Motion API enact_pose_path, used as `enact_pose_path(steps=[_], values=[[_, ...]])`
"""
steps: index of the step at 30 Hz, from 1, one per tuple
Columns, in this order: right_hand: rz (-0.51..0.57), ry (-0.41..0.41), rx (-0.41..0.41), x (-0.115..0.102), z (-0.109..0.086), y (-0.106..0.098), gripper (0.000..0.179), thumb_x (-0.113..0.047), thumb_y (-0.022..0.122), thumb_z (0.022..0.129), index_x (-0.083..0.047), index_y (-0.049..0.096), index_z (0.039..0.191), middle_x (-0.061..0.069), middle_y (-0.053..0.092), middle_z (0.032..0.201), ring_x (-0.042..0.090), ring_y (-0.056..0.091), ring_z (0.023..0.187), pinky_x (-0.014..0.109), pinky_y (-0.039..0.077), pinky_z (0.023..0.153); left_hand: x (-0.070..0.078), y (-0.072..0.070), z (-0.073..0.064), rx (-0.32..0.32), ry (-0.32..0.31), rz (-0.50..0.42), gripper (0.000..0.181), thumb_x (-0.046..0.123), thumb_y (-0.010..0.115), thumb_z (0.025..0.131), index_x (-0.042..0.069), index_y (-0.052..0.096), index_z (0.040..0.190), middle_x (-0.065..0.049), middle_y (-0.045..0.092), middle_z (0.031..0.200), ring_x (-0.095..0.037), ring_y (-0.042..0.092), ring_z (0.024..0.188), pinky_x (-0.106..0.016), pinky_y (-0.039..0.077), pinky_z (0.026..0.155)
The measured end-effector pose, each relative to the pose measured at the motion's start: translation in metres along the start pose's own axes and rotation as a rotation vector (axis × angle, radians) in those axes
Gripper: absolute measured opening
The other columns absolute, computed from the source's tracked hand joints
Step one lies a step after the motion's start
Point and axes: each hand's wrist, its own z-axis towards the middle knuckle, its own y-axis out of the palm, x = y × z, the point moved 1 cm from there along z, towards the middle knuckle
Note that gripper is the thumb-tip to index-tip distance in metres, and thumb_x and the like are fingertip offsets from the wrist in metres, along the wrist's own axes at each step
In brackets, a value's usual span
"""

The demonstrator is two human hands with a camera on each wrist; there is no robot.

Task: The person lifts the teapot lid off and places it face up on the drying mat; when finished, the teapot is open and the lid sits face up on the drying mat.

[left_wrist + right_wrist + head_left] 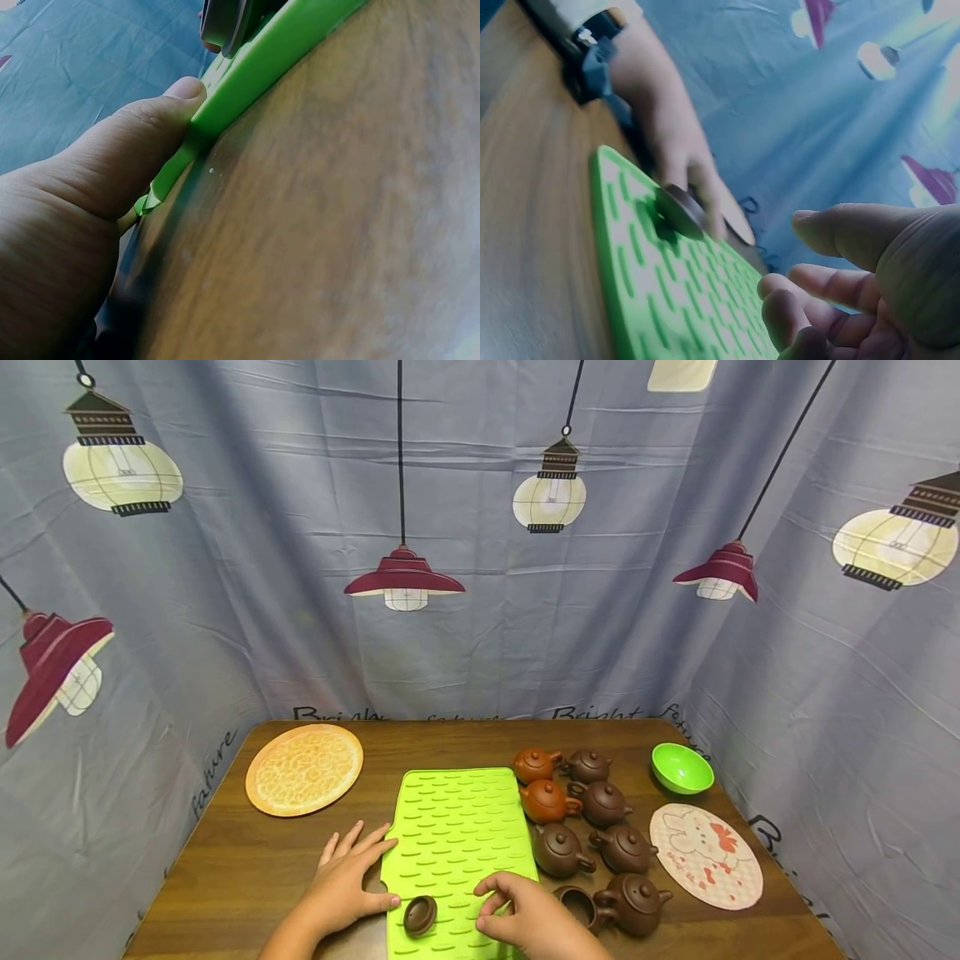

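A lime-green ridged mat lies at the middle of the table, and a small dark brown teapot lid sits tilted on its near left part. My left hand rests at the mat's left edge with fingers spread and the thumb on the rim, close to the lid. Over the mat's near right part is my right hand, its fingers loosely bent with nothing between them. Just right of that hand stands a lidless brown teapot, partly hidden by it. A lidded brown teapot is beside it.
Several more lidded teapots stand in two columns along the mat's right side, including an orange-brown teapot. Farther right are a green bowl and a round rabbit-print mat. A round orange-patterned mat lies back left.
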Motion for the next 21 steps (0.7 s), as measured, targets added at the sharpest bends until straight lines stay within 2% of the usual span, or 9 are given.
enact_pose_path(steps=[5,9,17,21], values=[[-0.037,-0.026,0.073,-0.003,-0.015,-0.017,0.037,-0.026,0.075,0.098,-0.005,0.066,0.128,0.003,0.069,0.101,0.021,0.065,0.085,0.034,0.054,0.069,0.000,0.000,0.000,0.003,0.001,0.005,0.099,0.076,0.079,0.072,0.023,0.057,0.152,0.003,0.036,0.170,-0.045,0.016,0.160,-0.073,-0.007,0.124],[-0.026,-0.032,0.132,-0.002,-0.025,-0.028,0.045,-0.033,0.076,0.097,-0.005,0.064,0.131,0.004,0.067,0.103,0.021,0.065,0.086,0.030,0.055,0.068,-0.001,-0.001,0.001,-0.008,-0.011,0.013,0.098,0.077,0.079,0.073,0.024,0.056,0.152,0.005,0.035,0.170,-0.043,0.015,0.161,-0.072,-0.007,0.124],[-0.041,-0.002,0.252,0.007,-0.044,-0.047,0.058,-0.037,0.079,0.094,0.000,0.061,0.134,0.006,0.067,0.109,0.022,0.064,0.092,0.029,0.058,0.071,0.000,0.000,0.000,-0.016,-0.013,0.008,0.097,0.075,0.080,0.073,0.023,0.056,0.152,0.005,0.035,0.171,-0.044,0.015,0.161,-0.073,-0.008,0.124],[-0.080,0.020,0.333,0.011,-0.053,-0.057,0.057,-0.035,0.080,0.093,-0.001,0.061,0.134,0.008,0.069,0.111,0.021,0.064,0.093,0.029,0.058,0.070,0.001,0.000,0.000,-0.005,-0.007,-0.002,0.097,0.074,0.081,0.073,0.023,0.057,0.152,0.003,0.036,0.170,-0.045,0.015,0.160,-0.073,-0.007,0.124]])
